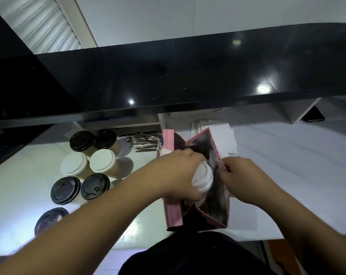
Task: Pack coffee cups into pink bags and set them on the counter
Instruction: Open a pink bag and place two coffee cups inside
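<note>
Here the left hand (176, 173) grips a white-lidded coffee cup (202, 178), fingers curled over the far side of the lid and the thumb under its near edge, holding it tilted in the mouth of an open pink bag (173, 212). The bag stands on the white table (287, 175) directly beneath both hands, its dark lining visible just beyond the cup. The right hand (241, 177) pinches the bag's right rim, fingers curled onto the paper edge immediately right of the cup lid, keeping the mouth spread.

Well left of the left hand's fingers, six more cups stand together: two black-lidded cups (92, 140) farthest away, two white-lidded cups (88, 163) in the middle, two more black-lidded ones (79, 189) nearest. A seventh dark lid (51, 218) shows partly behind the left forearm. Beyond the left fingertips lies a bundle of wrapped sticks (144, 142). Above everything runs the glossy black counter (188, 76), well apart from the hands.
</note>
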Tool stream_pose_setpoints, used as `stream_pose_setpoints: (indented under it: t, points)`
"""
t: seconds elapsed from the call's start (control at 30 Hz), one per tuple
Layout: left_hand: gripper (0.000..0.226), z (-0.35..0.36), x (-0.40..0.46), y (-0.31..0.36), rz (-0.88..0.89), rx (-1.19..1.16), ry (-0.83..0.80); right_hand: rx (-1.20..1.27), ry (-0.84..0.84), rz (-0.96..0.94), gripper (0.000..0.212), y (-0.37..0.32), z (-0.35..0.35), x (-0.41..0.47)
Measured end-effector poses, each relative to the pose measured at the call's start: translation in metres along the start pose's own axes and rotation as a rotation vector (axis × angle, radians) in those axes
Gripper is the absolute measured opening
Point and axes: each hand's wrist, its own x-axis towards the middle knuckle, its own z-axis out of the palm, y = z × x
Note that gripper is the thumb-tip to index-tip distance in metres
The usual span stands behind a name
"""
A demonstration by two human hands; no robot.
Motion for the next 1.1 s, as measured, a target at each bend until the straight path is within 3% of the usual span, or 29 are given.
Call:
stream_pose_setpoints:
  t: [0.23,0.43,0.63,0.8,1.0,1.1]
  points:
    - [0.053,0.037,0.017,0.002,0.099,0.153,-0.028,0.021,0.019,-0.008,0.040,0.000,0.002,-0.001]
    - [0.072,0.065,0.027,0.000,0.127,0.281,-0.076,0.015,0.023,-0.021,0.039,0.000,0.001,-0.002]
    - [0.064,0.084,0.030,-0.008,0.147,0.295,-0.052,0.014,0.029,-0.021,0.037,0.001,0.001,-0.002]
    - [0.088,0.088,0.032,-0.017,0.184,0.220,-0.092,0.027,0.040,-0.004,0.034,0.003,0.001,-0.003]
    - [0.049,0.100,0.035,-0.017,0.221,0.251,-0.064,0.030,0.070,0.008,0.032,0.001,0.004,-0.005]
    - [0.046,0.104,0.037,-0.017,0.266,0.262,-0.044,0.033,0.080,0.015,0.033,-0.001,0.006,-0.003]
